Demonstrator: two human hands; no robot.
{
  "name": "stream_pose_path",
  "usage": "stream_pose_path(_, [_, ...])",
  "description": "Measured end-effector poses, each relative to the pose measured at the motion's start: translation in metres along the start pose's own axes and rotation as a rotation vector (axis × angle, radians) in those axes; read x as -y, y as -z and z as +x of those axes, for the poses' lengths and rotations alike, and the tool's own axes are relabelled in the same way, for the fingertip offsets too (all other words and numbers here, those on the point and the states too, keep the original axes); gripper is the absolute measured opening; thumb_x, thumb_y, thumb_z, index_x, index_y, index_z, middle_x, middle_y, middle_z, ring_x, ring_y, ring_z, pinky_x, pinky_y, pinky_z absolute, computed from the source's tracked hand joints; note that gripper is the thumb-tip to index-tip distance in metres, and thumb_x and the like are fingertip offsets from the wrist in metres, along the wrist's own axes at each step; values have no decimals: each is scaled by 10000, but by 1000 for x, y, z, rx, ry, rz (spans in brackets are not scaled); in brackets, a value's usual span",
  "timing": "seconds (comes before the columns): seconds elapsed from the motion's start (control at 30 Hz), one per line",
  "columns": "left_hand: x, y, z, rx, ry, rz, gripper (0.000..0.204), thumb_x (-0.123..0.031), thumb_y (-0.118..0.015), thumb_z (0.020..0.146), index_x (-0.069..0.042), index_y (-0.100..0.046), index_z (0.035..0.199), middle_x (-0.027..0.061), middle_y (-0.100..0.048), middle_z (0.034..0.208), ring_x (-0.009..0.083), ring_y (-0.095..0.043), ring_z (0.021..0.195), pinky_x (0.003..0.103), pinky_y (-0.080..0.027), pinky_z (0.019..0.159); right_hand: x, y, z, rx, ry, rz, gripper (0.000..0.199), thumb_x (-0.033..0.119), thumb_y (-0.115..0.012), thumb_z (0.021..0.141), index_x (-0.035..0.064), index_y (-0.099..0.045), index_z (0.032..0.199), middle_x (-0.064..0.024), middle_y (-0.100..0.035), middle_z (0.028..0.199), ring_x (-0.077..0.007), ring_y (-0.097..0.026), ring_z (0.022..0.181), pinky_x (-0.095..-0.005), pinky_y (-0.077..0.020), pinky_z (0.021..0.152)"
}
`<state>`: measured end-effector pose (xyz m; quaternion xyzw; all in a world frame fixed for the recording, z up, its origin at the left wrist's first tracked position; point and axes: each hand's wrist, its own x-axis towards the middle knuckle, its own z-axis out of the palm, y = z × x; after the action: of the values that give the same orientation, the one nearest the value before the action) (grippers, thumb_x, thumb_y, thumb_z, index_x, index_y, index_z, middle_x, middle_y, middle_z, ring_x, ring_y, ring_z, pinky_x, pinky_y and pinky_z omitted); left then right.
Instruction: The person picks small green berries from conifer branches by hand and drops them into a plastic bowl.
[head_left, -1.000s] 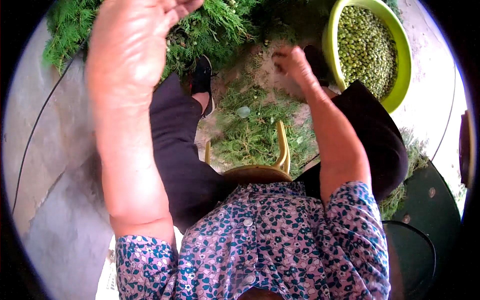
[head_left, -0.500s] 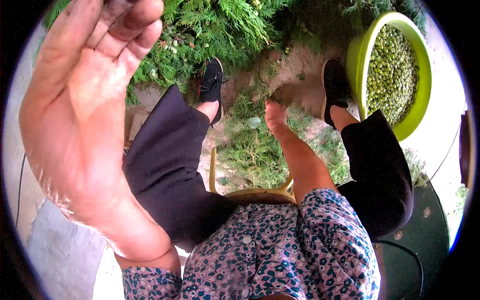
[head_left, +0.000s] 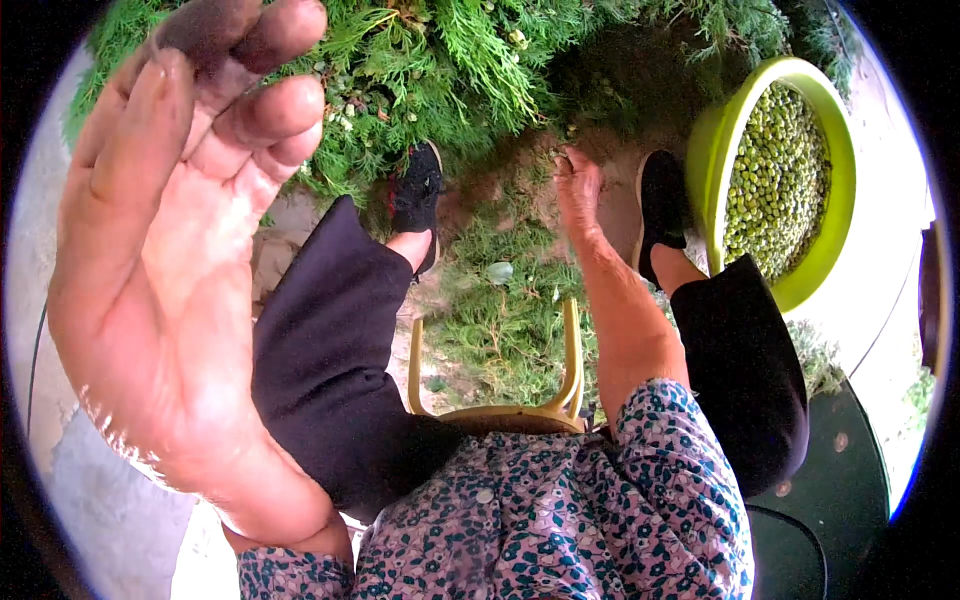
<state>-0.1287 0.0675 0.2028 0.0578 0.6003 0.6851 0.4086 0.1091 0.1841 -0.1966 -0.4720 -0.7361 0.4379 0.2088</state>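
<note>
A heap of feathery evergreen foliage [head_left: 440,70] spreads across the top, its scaly sprays dense and soft-edged, dotted with small pale cones; below lie the creased black trousers [head_left: 320,370] and the thin, floral-printed shirt [head_left: 570,510]; a smooth lime-green basin [head_left: 843,205], round-rimmed and tilted in view, stands beside the person's right shoe [head_left: 660,205], filled with knobbly, bead-like green pieces [head_left: 775,185]; a yellowish stool [head_left: 515,420] with slim, rod-like legs shows between the knees, above flattened, fringed clippings [head_left: 490,335]; the left hand [head_left: 190,220] is raised near the camera, palm bare, stained fingers loosely curled and apart; the right hand [head_left: 578,190] reaches low near the foliage, fingers bunched, though whether they pinch anything I cannot tell; a pale, flat oval leaf [head_left: 499,272] rests among the clippings.
</note>
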Motion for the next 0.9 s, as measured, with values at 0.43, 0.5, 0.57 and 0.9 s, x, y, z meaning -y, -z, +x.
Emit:
stream_pose_path(0.43, [3, -2, -6, -74, -57, 0, 384, -187, -436, 906, 49, -411, 1208, 171, -487, 1178, 196, -491, 886, 355, -368, 876, -61, -4, 3, 183, -380, 777, 172, 34, -510, 801, 44, -533, 972, -25, -497, 789, -149, -427, 625, -342, -368, 530])
stream_pose_path(0.5, [4, -1, -8, -93, -62, 26, 387, -189, -445, 902, 47, -413, 1207, 172, -487, 1177, 198, -492, 882, 356, -367, 875, -51, -9, 22, -92, -554, 976, 141, 24, -531, 810, 14, -524, 951, -20, -498, 794, -132, -427, 631, -304, -376, 530])
stream_pose_path(0.57, [6, -3, -6, -87, -59, 17, 389, -189, -461, 893, 44, -422, 1201, 173, -489, 1173, 194, -493, 865, 358, -370, 861, -47, -10, 36, -30, -193, 387, 112, 56, -542, 813, 26, -548, 920, -37, -507, 778, -159, -473, 678, -304, -416, 595])
stream_pose_path(0.9, [10, -15, 5, -15, -80, -12, 376, -180, -466, 889, 64, -431, 1174, 192, -497, 1139, 192, -473, 816, 359, -370, 816, -84, -31, 51, -33, -86, -31, 140, 116, -559, 799, 39, -526, 912, -30, -521, 863, -147, -493, 764, -307, -429, 630])
